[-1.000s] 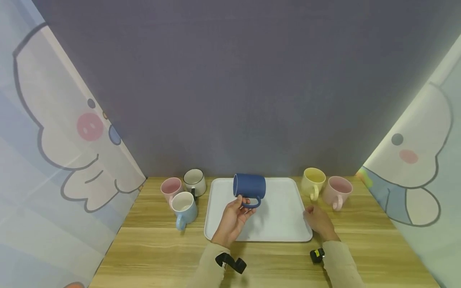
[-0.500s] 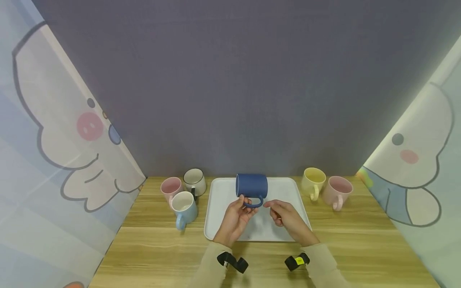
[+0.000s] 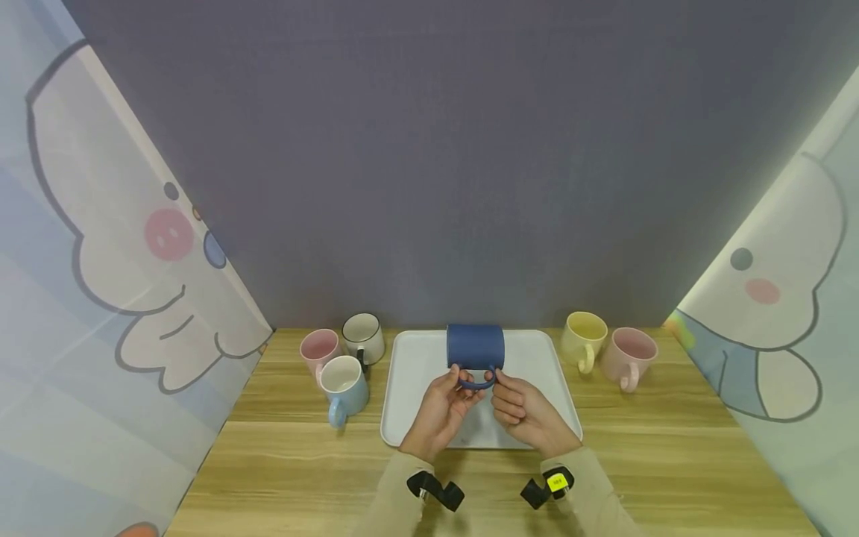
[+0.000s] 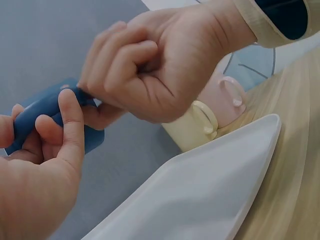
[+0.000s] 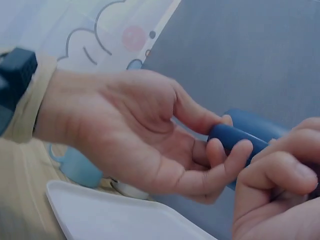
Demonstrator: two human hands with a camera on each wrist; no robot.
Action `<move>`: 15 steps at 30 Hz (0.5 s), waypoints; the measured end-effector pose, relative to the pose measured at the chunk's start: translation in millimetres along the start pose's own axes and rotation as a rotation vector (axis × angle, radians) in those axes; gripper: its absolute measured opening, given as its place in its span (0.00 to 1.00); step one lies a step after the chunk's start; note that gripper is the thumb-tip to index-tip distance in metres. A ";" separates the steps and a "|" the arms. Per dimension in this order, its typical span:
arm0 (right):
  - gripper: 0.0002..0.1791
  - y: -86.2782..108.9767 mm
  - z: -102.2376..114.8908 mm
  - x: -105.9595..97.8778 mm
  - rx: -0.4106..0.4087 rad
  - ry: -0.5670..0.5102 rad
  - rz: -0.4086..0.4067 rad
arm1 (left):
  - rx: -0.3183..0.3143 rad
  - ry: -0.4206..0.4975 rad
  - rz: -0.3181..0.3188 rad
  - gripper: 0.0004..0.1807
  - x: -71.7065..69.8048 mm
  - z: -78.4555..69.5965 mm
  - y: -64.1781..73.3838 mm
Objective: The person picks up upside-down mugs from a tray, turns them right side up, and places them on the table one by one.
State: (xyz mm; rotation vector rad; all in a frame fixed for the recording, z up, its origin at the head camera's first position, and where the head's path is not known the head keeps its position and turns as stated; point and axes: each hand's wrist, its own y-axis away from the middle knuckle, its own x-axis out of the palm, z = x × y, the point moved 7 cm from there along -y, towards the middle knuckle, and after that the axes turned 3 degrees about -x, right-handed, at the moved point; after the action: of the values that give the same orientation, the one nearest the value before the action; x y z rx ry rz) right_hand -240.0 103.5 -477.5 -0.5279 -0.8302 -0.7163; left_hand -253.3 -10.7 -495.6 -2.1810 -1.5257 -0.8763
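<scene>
A dark blue mug [image 3: 475, 346] lies on its side in the air above the white tray [image 3: 409, 418], its handle toward the person. My left hand [image 3: 439, 410] grips the left end of that handle between thumb and fingers. At the handle's right end, my right hand [image 3: 530, 414] pinches with thumb and index finger, the other fingers curled in. Both wrist views show the two hands meeting at the handle, with the left hand [image 4: 45, 170] and the right hand [image 5: 285, 185] covering much of the mug. Its opening cannot be seen.
Left of the tray stand a pink mug [image 3: 320, 347], a white mug with a black handle [image 3: 363, 335] and a light blue mug [image 3: 344, 388]. A yellow mug [image 3: 582, 339] and another pink mug [image 3: 627, 354] stand at right on the wooden table [image 3: 282, 470]. A grey wall rises behind.
My right hand has come left from the tray's right edge and taken hold of the handle. The blue mug has shifted slightly right, with my left hand still holding it.
</scene>
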 end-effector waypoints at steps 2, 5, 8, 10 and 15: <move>0.28 -0.2 -0.5 7.2 -0.003 -0.074 0.083 | -0.006 -0.005 0.002 0.19 -0.5 0.7 -0.1; 0.31 -0.1 -0.9 14.9 -0.017 -0.141 0.170 | -0.016 -0.023 0.002 0.19 -1.3 2.1 -0.5; 0.31 -0.9 -1.6 18.4 -0.040 -0.173 0.207 | -0.022 -0.065 -0.004 0.19 -2.6 3.1 -0.8; 0.31 -1.6 -1.7 19.7 -0.061 -0.182 0.217 | -0.025 -0.115 -0.009 0.19 -3.9 3.0 -1.1; 0.31 -2.4 -1.4 22.4 -0.108 -0.182 0.224 | -0.032 -0.302 -0.076 0.18 -13.2 -0.4 -2.7</move>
State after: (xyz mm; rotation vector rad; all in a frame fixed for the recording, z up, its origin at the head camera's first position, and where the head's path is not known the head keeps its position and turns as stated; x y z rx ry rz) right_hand -230.6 93.0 -459.9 -0.7788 -0.8877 -0.5132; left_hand -259.0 -19.5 -504.2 -2.3775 -1.7518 -0.6164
